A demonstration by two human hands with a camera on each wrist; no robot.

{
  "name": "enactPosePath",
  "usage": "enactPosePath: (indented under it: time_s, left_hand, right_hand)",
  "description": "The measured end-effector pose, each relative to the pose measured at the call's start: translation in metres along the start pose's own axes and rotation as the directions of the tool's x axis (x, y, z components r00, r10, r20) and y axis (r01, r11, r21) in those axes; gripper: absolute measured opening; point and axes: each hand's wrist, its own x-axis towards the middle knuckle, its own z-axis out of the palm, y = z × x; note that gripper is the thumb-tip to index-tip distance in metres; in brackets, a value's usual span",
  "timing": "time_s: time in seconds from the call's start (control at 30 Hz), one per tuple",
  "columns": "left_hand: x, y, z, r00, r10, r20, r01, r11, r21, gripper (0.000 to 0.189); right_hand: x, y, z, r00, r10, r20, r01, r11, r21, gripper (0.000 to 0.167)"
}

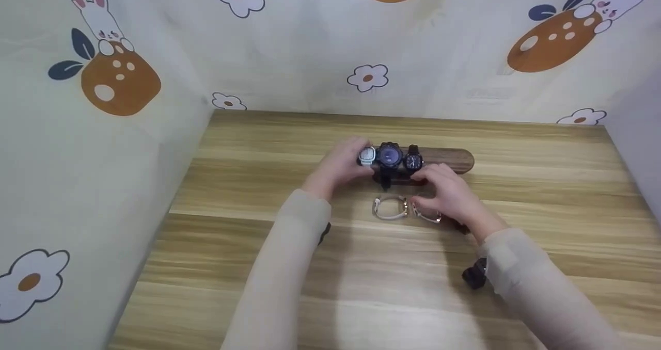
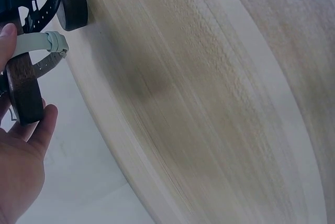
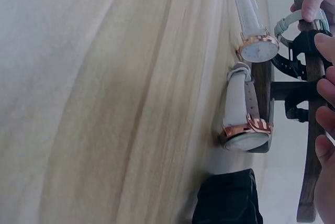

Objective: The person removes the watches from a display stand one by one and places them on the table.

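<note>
Nearest, the person's pale sleeves (image 1: pixel 273 267) reach over a wood-grain tabletop (image 1: pixel 227 179). A dark item (image 3: pixel 227 198), its kind unclear, sits beside two white-strapped watches (image 3: pixel 235 101) with rose-gold cases, which lie just in front of a wooden watch stand (image 1: pixel 449 159). The right hand (image 1: pixel 449 192) is relaxed, thumb held apart from loosely bent fingers, its fingertips at a small black watch (image 1: pixel 413 161); whether they touch it cannot be told. The left hand (image 1: pixel 343 164) grips the stand's left end, around the pale green watch (image 1: pixel 367 156). Between these two watches, a large black watch (image 1: pixel 390 155) sits on the bar. Farthest stands a wall printed with rabbits and flowers (image 1: pixel 304 45).
</note>
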Motion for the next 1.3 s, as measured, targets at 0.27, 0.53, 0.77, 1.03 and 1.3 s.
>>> enactPosePath:
  time_s: [0.27,0.53,0.77,1.03,1.3]
  left_hand:
    - [-0.001,0.001,-0.001,1.0,-0.019,0.0,0.019,1.0,0.005,0.047]
    - [-0.006,-0.001,0.001,0.999,-0.04,-0.005,0.04,0.999,-0.02,0.046]
    - [-0.005,-0.001,0.0,1.0,-0.025,-0.016,0.024,0.999,-0.042,0.044]
    - [-0.002,0.0,0.001,1.0,-0.002,-0.014,0.001,1.0,-0.022,0.042]
    - [-0.003,0.002,0.001,1.0,-0.016,-0.002,0.016,0.999,-0.04,0.043]
  right_hand:
    - [0.004,0.002,-0.006,0.996,0.086,-0.031,-0.085,0.996,0.029,0.048]
    - [0.008,0.001,-0.007,0.987,0.148,-0.06,-0.144,0.988,0.059,0.048]
    - [0.012,0.001,-0.011,0.972,0.222,-0.078,-0.215,0.973,0.088,0.057]
    - [0.019,0.003,-0.014,0.961,0.276,-0.025,-0.273,0.959,0.072,0.06]
    - [0.025,0.004,-0.015,0.97,0.242,0.006,-0.242,0.969,0.052,0.06]
